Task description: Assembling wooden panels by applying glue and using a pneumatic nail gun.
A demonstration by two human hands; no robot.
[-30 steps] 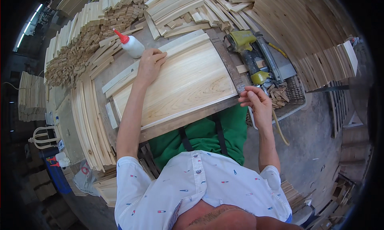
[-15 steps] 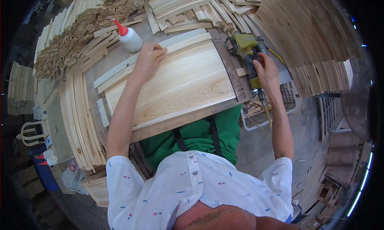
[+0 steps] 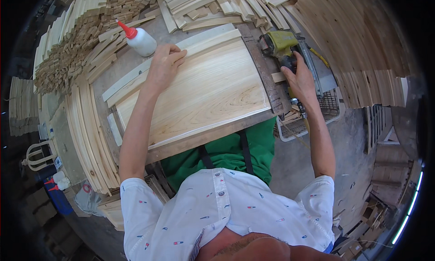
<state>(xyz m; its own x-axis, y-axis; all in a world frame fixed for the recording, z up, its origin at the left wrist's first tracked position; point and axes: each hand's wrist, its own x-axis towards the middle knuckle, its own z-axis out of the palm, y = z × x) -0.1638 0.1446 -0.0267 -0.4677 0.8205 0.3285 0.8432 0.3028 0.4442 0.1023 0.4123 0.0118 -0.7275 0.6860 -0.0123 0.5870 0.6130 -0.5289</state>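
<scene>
A pale wooden panel (image 3: 204, 91) lies on the workbench in front of me, with a long wooden strip (image 3: 213, 42) along its far edge. My left hand (image 3: 164, 67) bends over this strip toward its middle, fingers and thumb closed on it. To the right of the panel, my right hand (image 3: 301, 79) is wrapped round the grip of a yellow-green and black nail gun (image 3: 282, 43). The gun lies on its side at the bench's right end, its hose partly hidden by my wrist. Just beyond my left hand stands a white glue bottle (image 3: 143, 43) with a red nozzle.
Stacked wooden strips (image 3: 90, 134) run along the left, and piles of short wood pieces (image 3: 81, 57) fill the far left. More loose slats (image 3: 217, 7) lie at the back. Tall stacked boards (image 3: 353, 48) rise at the right, above a wire basket (image 3: 333, 111) of offcuts.
My right hand has closed round the nail gun's grip, and the gun has turned a little. My left hand stays on the strip. The whole view has shifted slightly.
</scene>
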